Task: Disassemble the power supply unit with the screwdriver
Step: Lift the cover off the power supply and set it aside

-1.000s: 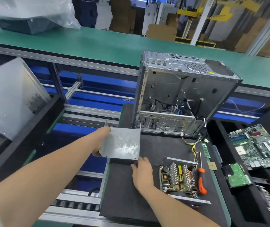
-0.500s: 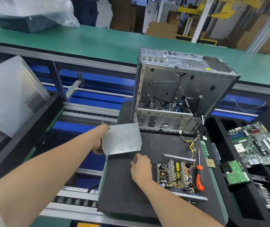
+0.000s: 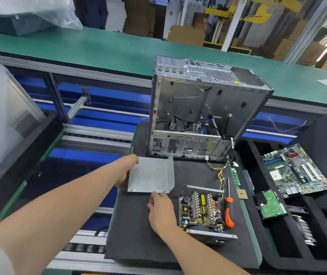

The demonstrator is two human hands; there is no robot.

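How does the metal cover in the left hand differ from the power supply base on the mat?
The metal cover is held tilted above the black mat by the left hand; the power supply base lies flat on it. The cover is bare sheet; the base carries the circuit board. Wires trail from the base, none from the cover. Both are grey folded metal.

Looks like a factory disassembly line for electronics: long green conveyor belt [image 3: 109, 50], aluminium roller track [image 3: 97, 135], gutted computer case [image 3: 188, 100] on a foam mat [image 3: 134, 235], motherboard [image 3: 297, 171] in a black tray [image 3: 281, 245], stacked cardboard boxes [image 3: 186, 34] behind.
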